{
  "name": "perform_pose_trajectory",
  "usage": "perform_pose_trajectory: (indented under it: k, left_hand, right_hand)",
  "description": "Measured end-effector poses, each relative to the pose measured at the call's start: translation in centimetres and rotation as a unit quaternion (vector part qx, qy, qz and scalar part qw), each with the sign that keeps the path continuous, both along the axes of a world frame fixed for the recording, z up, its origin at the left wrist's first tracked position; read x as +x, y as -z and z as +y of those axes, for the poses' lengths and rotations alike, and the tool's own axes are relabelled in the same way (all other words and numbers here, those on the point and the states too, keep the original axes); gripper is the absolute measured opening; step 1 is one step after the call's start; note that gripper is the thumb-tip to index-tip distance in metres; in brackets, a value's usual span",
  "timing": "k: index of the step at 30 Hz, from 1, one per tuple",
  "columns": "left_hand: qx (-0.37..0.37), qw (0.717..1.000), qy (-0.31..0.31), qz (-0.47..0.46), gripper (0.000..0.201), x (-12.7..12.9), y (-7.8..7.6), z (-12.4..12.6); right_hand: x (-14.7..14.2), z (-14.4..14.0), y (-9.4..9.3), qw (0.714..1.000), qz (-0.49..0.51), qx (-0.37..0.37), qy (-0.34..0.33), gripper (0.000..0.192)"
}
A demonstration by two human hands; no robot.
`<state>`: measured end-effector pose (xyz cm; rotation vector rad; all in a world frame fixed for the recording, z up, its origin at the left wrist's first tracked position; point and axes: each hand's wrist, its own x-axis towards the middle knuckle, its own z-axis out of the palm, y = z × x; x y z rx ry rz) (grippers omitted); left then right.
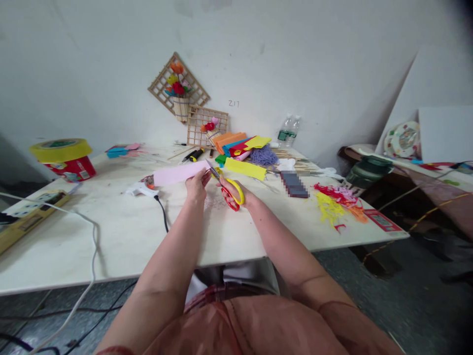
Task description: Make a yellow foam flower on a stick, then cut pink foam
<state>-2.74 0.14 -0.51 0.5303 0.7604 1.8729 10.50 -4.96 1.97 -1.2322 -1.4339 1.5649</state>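
Note:
My left hand (196,185) pinches the right end of a long pink paper strip (177,174), held level above the white table (111,231). My right hand (236,193) grips scissors (231,190) with yellow and red handles. The blades point up and left and meet the strip's right end beside my left fingers. A white glue gun (140,189) lies on the table just under the strip, its black cord running toward me.
Coloured paper sheets (240,148), purple yarn (263,157) and water bottles (288,130) are behind my hands. Paper scraps (334,202) lie at right, a yellow tape roll on a red tub (64,158) and a power strip (31,209) at left. Wooden lattices with paper flowers (179,88) lean on the wall.

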Motion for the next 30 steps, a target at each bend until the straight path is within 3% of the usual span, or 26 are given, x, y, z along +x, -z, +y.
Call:
perform_pose_trajectory:
  k: [9, 15, 30]
  left_hand:
    - [0.023, 1.0, -0.013, 0.009, 0.021, 0.22, 0.06, 0.04]
    - [0.022, 0.999, -0.027, 0.021, 0.022, 0.21, 0.09, 0.12]
    - [0.014, 0.999, -0.034, 0.028, 0.017, 0.46, -0.04, -0.16]
  right_hand:
    - [0.09, 0.26, 0.02, 0.999, 0.021, -0.027, -0.027, 0.056]
    - [0.5, 0.36, 0.47, 0.999, 0.008, -0.036, -0.001, 0.031]
    - [-0.1, 0.24, 0.01, 0.999, 0.021, -0.027, -0.015, 0.049]
